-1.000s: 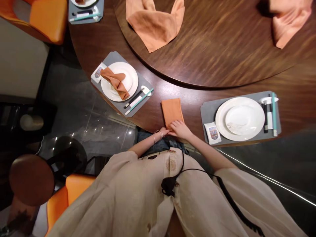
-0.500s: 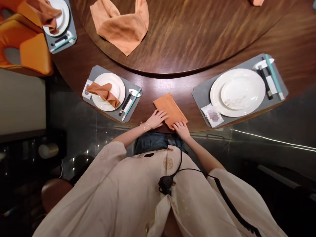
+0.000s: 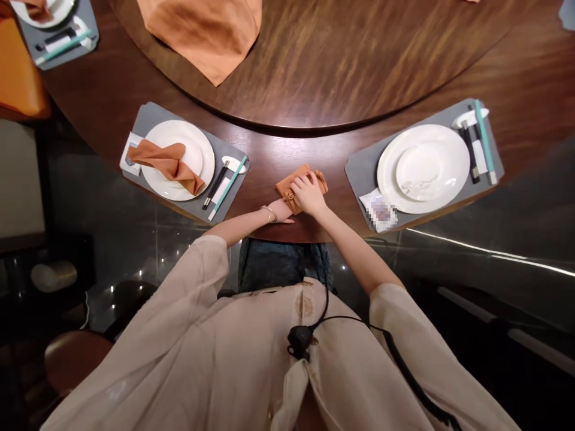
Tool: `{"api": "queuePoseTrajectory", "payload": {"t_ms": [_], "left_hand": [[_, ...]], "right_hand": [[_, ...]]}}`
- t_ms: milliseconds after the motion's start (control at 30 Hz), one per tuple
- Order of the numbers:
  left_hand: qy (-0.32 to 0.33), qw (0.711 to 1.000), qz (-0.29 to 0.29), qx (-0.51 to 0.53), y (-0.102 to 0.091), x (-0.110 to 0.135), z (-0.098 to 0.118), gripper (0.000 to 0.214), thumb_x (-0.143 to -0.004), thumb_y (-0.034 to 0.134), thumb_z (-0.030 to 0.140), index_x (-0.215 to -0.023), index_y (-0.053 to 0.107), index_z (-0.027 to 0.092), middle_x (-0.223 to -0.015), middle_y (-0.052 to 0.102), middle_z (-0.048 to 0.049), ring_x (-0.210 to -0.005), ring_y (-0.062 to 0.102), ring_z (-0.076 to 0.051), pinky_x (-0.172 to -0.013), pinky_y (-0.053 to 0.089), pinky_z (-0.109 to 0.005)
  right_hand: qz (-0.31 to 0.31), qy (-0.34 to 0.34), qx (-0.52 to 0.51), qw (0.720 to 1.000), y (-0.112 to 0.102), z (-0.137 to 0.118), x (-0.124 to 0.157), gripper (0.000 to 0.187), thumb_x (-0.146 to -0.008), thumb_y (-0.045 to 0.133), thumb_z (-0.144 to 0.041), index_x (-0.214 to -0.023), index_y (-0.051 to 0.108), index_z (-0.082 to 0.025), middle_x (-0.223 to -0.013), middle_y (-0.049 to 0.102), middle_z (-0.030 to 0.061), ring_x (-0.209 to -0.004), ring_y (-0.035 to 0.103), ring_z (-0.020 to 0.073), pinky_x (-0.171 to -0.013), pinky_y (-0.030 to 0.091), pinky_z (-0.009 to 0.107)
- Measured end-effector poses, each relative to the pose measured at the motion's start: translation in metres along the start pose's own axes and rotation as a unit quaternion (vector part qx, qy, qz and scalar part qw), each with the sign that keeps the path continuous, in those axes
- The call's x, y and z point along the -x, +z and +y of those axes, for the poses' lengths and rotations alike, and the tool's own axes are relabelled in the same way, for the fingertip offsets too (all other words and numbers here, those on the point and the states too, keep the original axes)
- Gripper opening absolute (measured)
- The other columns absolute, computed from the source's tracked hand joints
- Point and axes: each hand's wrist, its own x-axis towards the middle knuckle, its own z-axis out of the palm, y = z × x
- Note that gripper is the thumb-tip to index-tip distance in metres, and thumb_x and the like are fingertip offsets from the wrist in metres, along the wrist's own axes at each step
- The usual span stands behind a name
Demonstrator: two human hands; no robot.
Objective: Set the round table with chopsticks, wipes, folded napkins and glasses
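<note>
An orange cloth napkin (image 3: 286,185) lies bunched and partly folded near the table's front edge. My right hand (image 3: 309,194) reaches over it from above, its curled fingers gripping the cloth near the upper right part. At the lower left edge of the cloth is my left hand (image 3: 282,211), a bracelet on its wrist. One of its digits points right along the near side, while the others are partly hidden by the cloth and my right hand; they seem closed on the napkin. Gathered folds show between the two hands.
To the left, a grey placemat (image 3: 153,114) bears a white plate (image 3: 155,134) with a folded napkin (image 3: 168,161) and chopsticks (image 3: 215,184). Stacked white plates (image 3: 386,161) stand on the right placemat (image 3: 359,167). A loose orange cloth (image 3: 206,36) lies on the raised round turntable (image 3: 341,72).
The flat folded napkin has become smaller and bunched. My right hand has moved up and left across it; my left hand has slid against its near edge. The view has shifted slightly.
</note>
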Motion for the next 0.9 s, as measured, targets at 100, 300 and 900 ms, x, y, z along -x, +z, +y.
{"api": "queuePoseTrajectory", "payload": {"t_ms": [100, 300, 900], "left_hand": [[-0.012, 1.000, -0.001, 0.008, -0.001, 0.001, -0.007, 0.059, -0.077, 0.068, 0.041, -0.125, 0.061, 0.008, -0.136, 0.056, -0.0217, -0.136, 0.042, -0.035, -0.117, 0.022, -0.042], [-0.054, 0.989, 0.027, 0.134, -0.002, 0.002, -0.002, 0.057, -0.073, 0.070, 0.039, -0.124, 0.064, 0.013, -0.138, 0.056, -0.0179, -0.139, 0.039, -0.035, -0.118, 0.019, -0.042], [-0.330, 0.600, 0.259, 0.681, 0.007, 0.045, 0.025, 0.026, -0.083, 0.062, 0.030, -0.099, 0.068, 0.011, -0.104, 0.071, -0.0117, -0.108, 0.063, -0.025, -0.102, 0.045, -0.040]], "right_hand": [[-0.004, 0.010, 0.002, 1.000, 0.018, 0.000, -0.030, 0.034, -0.095, 0.031, -0.016, -0.106, 0.063, -0.015, -0.115, 0.061, 0.0127, -0.116, 0.045, 0.0269, -0.114, 0.018, 0.054], [-0.054, 0.067, -0.002, 0.996, 0.040, -0.004, -0.048, 0.034, -0.095, 0.031, -0.018, -0.107, 0.062, -0.012, -0.115, 0.060, 0.0159, -0.114, 0.045, 0.0292, -0.108, 0.025, 0.052], [-0.141, 0.142, -0.043, 0.979, 0.037, -0.037, 0.010, 0.035, -0.091, 0.036, -0.026, -0.116, 0.056, -0.011, -0.118, 0.059, 0.0203, -0.111, 0.050, 0.0316, -0.094, 0.040, 0.046]]}}
